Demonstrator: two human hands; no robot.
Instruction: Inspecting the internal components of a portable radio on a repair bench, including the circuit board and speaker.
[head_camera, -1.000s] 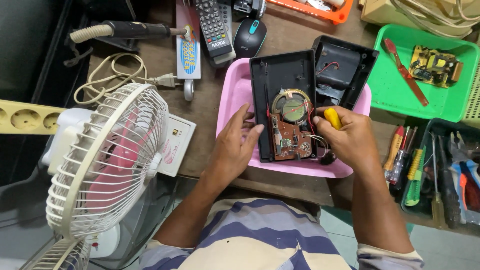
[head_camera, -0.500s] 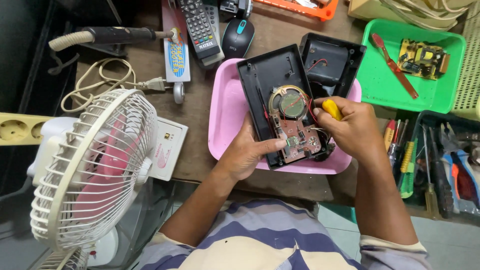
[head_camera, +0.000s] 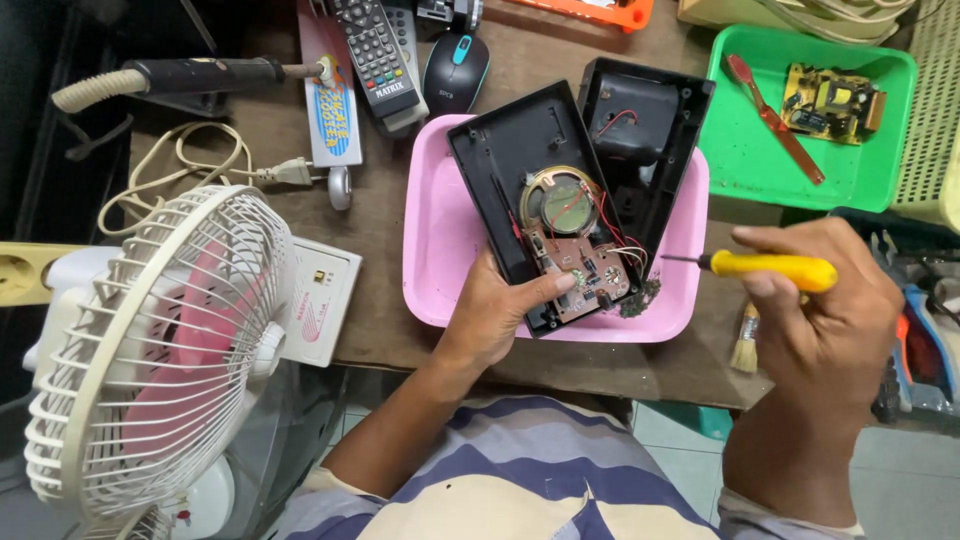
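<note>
An opened black radio case lies in a pink tray, showing a round speaker and a brown circuit board with red and white wires. My left hand grips the case's near end, thumb on the board's edge. My right hand is off to the right of the tray, holding a yellow-handled screwdriver level, its tip pointing left toward the board and apart from it. The case's other half lies tilted at the tray's far right.
A white table fan stands at the left front. A green tray holds a red brush and a circuit board. A remote, mouse, soldering iron, small brush and a tool box surround the workspace.
My right hand has drawn the screwdriver out of the radio and moved right, off the tray. My left hand still holds the case.
</note>
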